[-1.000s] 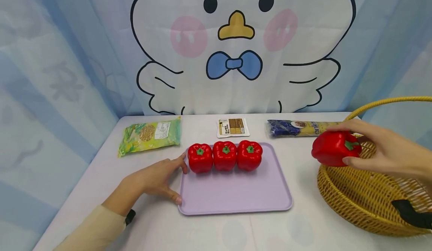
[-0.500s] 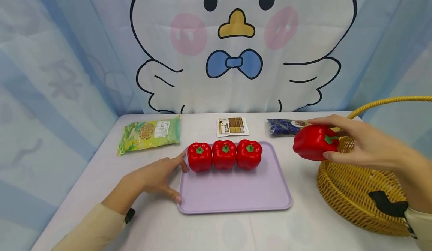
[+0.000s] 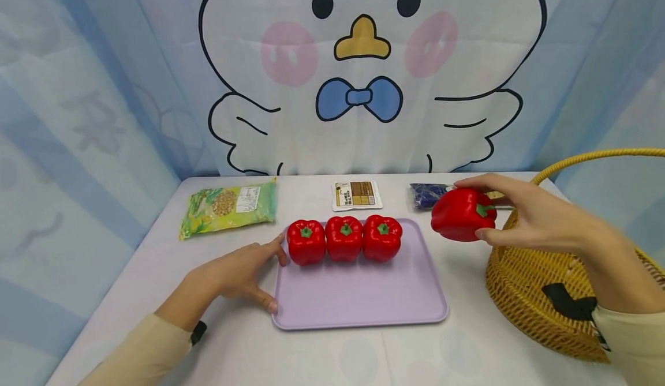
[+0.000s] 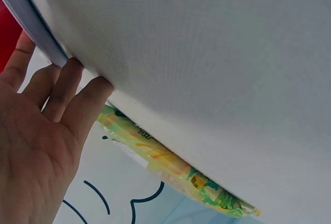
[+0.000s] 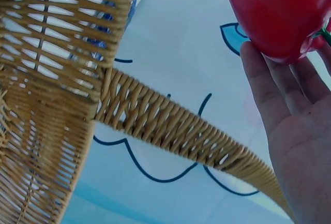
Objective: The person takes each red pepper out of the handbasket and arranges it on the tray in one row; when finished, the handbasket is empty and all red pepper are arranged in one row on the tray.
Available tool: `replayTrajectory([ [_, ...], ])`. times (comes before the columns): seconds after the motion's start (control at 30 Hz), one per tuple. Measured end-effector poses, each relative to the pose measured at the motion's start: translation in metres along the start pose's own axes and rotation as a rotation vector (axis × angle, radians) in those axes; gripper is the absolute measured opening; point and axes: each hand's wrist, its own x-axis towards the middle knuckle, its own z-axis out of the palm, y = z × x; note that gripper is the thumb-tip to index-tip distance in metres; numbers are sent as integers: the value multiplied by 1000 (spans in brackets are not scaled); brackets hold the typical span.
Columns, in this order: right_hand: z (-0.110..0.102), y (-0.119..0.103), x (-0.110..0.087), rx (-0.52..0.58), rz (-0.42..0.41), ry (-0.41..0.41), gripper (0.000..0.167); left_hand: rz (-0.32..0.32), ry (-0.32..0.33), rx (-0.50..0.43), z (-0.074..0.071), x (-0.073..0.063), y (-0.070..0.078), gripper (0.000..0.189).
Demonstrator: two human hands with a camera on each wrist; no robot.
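Note:
My right hand [image 3: 535, 213] grips a red bell pepper [image 3: 461, 214] between thumb and fingers, in the air right of the tray. The pepper lies on its side, its green stem toward the palm; the right wrist view shows the same pepper [image 5: 282, 12] at the fingers. Three more red bell peppers [image 3: 344, 239] stand in a row along the back of a lilac tray [image 3: 363, 299], stems up. At the tray's left edge my left hand [image 3: 239, 273] rests with thumb and fingers spread. In the left wrist view the fingers [image 4: 70, 87] touch the tray's rim.
A wicker basket [image 3: 519, 311] with a tall handle [image 3: 597, 156] stands at the right, under my right forearm. Along the table's back lie a green-yellow bag [image 3: 228, 208], a small white-brown packet [image 3: 357, 195] and a blue package [image 3: 426, 194], partly hidden by the held pepper and hand.
My right hand has carried the pepper leftward from above the basket's edge toward the tray. The left hand and the three peppers on the tray have stayed put.

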Motion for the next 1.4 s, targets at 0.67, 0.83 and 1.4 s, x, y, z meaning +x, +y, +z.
replayTrajectory([
  [0.67,19,1,19,-63,-48,-26,77,6,9,14,2,2,0,83],
  [0.83,23,-1,25,-97,-62,-34,75,6,9,15,2,1,-1,81],
  [1.4,32,-9,39,-119,26,-146,70,-36,4,0,2,0,1,84],
])
